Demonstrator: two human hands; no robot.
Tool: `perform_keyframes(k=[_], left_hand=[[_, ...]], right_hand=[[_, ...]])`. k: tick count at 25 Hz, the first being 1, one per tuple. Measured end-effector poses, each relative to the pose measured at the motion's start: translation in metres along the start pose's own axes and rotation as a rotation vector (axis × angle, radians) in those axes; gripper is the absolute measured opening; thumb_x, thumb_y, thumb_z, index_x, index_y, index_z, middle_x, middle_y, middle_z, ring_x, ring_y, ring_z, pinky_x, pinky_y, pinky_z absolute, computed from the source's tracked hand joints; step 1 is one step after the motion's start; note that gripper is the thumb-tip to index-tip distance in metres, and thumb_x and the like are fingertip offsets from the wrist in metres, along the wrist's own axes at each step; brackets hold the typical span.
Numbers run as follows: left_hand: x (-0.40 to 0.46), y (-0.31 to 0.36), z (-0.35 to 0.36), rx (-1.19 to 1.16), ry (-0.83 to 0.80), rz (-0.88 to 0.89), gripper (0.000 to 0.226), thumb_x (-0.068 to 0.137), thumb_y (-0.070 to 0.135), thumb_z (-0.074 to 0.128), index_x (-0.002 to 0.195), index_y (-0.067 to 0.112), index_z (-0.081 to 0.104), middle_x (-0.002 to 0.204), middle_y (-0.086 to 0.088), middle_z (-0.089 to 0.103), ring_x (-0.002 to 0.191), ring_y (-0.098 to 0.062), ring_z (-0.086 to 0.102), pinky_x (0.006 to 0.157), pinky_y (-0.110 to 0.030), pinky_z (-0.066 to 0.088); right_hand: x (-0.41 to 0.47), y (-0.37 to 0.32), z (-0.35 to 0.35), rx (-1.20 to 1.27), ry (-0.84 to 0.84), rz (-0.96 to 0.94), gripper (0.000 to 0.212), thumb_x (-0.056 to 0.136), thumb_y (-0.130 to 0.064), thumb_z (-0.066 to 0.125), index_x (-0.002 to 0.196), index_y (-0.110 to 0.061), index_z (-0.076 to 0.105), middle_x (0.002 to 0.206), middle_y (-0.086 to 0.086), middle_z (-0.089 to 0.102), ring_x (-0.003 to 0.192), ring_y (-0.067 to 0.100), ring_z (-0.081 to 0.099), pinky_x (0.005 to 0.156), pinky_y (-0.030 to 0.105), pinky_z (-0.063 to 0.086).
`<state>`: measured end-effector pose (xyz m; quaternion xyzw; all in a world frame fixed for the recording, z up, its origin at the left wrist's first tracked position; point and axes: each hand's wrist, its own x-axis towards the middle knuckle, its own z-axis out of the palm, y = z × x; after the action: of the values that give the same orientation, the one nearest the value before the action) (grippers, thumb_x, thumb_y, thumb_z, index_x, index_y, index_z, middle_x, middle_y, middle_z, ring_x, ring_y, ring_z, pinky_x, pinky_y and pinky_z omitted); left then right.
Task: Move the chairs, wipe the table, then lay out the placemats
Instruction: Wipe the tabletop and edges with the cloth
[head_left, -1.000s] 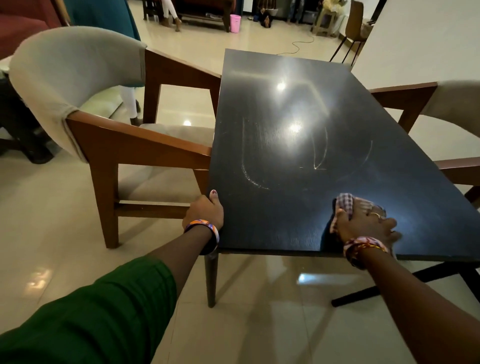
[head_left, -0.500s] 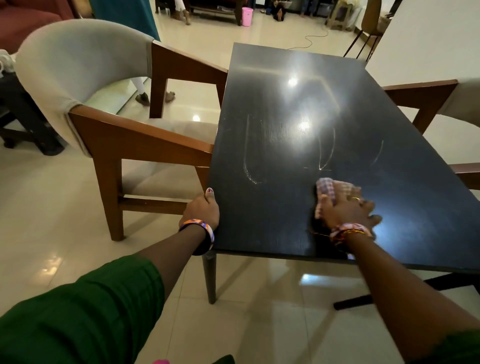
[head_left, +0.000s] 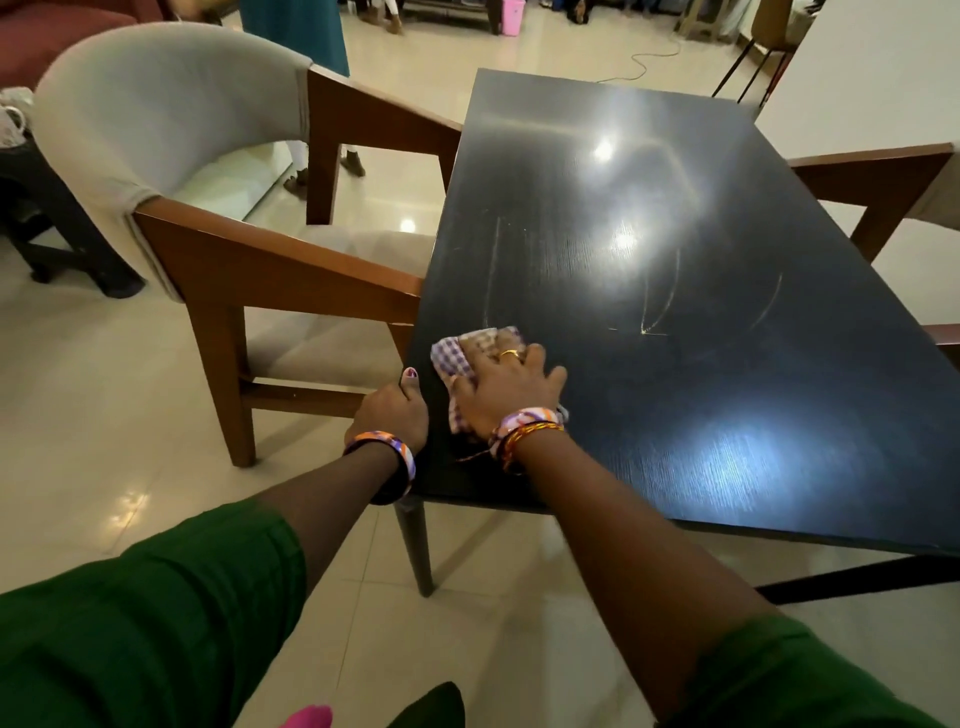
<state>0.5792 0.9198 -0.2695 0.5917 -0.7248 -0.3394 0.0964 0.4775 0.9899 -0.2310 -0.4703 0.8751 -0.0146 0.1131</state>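
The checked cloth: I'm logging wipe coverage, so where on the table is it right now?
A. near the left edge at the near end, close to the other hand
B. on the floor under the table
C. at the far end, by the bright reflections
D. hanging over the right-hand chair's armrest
A: the right hand presses the checked cloth flat on the table by its near left edge, just beside the left hand gripping that edge.

Single head view, looking forward and down

The scene is viewed from above and behind both forearms, close to the right hand (head_left: 506, 387) and left hand (head_left: 395, 410). The table (head_left: 701, 312) is seen stretching away beyond them, and a chair (head_left: 171, 135) is framed left of the left hand.
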Motion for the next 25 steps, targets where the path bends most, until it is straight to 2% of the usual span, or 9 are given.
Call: perform_keyframes(k=[4, 6, 8, 10, 13, 17, 19, 23, 25], left_hand=[[0.0, -0.002, 0.002, -0.011, 0.004, 0.0, 0.057, 0.1, 0.044, 0.02, 0.104, 0.003, 0.059, 0.087, -0.009, 0.055, 0.08, -0.023, 0.054, 0.072, -0.033, 0.042], [0.001, -0.002, 0.003, 0.003, 0.003, 0.002, 0.056, 0.1, 0.043, 0.02, 0.102, 0.003, 0.059, 0.085, -0.009, 0.055, 0.078, -0.022, 0.054, 0.07, -0.032, 0.041], [0.002, 0.0, 0.003, 0.032, 0.008, 0.003, 0.055, 0.1, 0.043, 0.02, 0.102, 0.003, 0.059, 0.084, -0.009, 0.055, 0.077, -0.022, 0.053, 0.068, -0.031, 0.041], [0.002, 0.002, 0.002, 0.046, 0.005, -0.002, 0.055, 0.1, 0.043, 0.02, 0.102, 0.004, 0.059, 0.084, -0.009, 0.055, 0.077, -0.021, 0.053, 0.068, -0.031, 0.04], [0.001, 0.004, 0.001, 0.022, -0.006, -0.017, 0.054, 0.1, 0.043, 0.02, 0.103, 0.004, 0.058, 0.085, -0.008, 0.054, 0.078, -0.021, 0.053, 0.069, -0.032, 0.039], [0.001, 0.001, 0.0, 0.023, -0.015, -0.012, 0.055, 0.1, 0.043, 0.02, 0.102, 0.004, 0.059, 0.089, -0.012, 0.057, 0.078, -0.023, 0.053, 0.068, -0.033, 0.039], [0.001, 0.001, -0.001, 0.023, -0.006, -0.017, 0.055, 0.1, 0.043, 0.021, 0.1, 0.004, 0.06, 0.087, -0.011, 0.057, 0.078, -0.023, 0.054, 0.068, -0.034, 0.041], [0.001, 0.0, 0.002, -0.005, 0.004, -0.01, 0.056, 0.1, 0.045, 0.021, 0.1, 0.004, 0.06, 0.084, -0.009, 0.057, 0.077, -0.023, 0.055, 0.07, -0.034, 0.044], [0.002, 0.0, 0.002, -0.008, 0.001, -0.009, 0.055, 0.1, 0.044, 0.02, 0.103, 0.005, 0.059, 0.086, -0.009, 0.056, 0.078, -0.022, 0.055, 0.069, -0.032, 0.042]], right_hand=[[0.003, 0.1, -0.016, 0.043, 0.084, 0.387, 0.057, 0.096, -0.053, 0.022, 0.147, -0.029, 0.023, 0.156, 0.009, 0.019, 0.139, 0.037, 0.018, 0.11, 0.055, 0.016], [-0.004, 0.159, -0.025, 0.086, 0.15, 0.549, 0.059, 0.094, -0.053, 0.021, 0.14, -0.021, 0.037, 0.148, 0.015, 0.034, 0.132, 0.038, 0.033, 0.109, 0.052, 0.024], [-0.009, 0.182, -0.03, 0.182, 0.261, 0.548, 0.047, 0.087, -0.043, 0.027, 0.098, -0.008, 0.055, 0.102, 0.019, 0.059, 0.099, 0.039, 0.056, 0.083, 0.042, 0.042], [-0.002, 0.169, -0.032, 0.171, 0.287, 0.538, 0.035, 0.081, -0.04, 0.034, 0.081, -0.009, 0.05, 0.081, 0.015, 0.055, 0.085, 0.038, 0.056, 0.072, 0.038, 0.041], [0.01, 0.105, -0.019, 0.072, 0.228, 0.533, 0.057, 0.089, -0.051, 0.034, 0.128, -0.012, 0.048, 0.133, 0.021, 0.046, 0.119, 0.04, 0.041, 0.098, 0.049, 0.033], [0.003, -0.01, -0.002, 0.097, 0.053, 0.106, 0.057, 0.095, -0.049, 0.032, 0.147, -0.028, 0.022, 0.153, 0.013, 0.017, 0.134, 0.04, 0.019, 0.106, 0.055, 0.022], [0.022, -0.006, -0.006, 0.071, 0.01, 0.037, 0.054, 0.096, -0.048, 0.029, 0.147, -0.033, 0.02, 0.157, 0.008, 0.014, 0.139, 0.038, 0.013, 0.11, 0.056, 0.014], [0.045, 0.087, -0.025, 0.043, 0.039, 0.374, 0.056, 0.096, -0.05, 0.024, 0.148, -0.032, 0.018, 0.157, 0.01, 0.015, 0.141, 0.039, 0.013, 0.112, 0.055, 0.009], [0.036, 0.124, -0.037, 0.167, 0.077, 0.366, 0.055, 0.099, -0.04, 0.02, 0.151, -0.02, 0.016, 0.157, 0.007, 0.017, 0.14, 0.034, 0.019, 0.115, 0.041, 0.009]])
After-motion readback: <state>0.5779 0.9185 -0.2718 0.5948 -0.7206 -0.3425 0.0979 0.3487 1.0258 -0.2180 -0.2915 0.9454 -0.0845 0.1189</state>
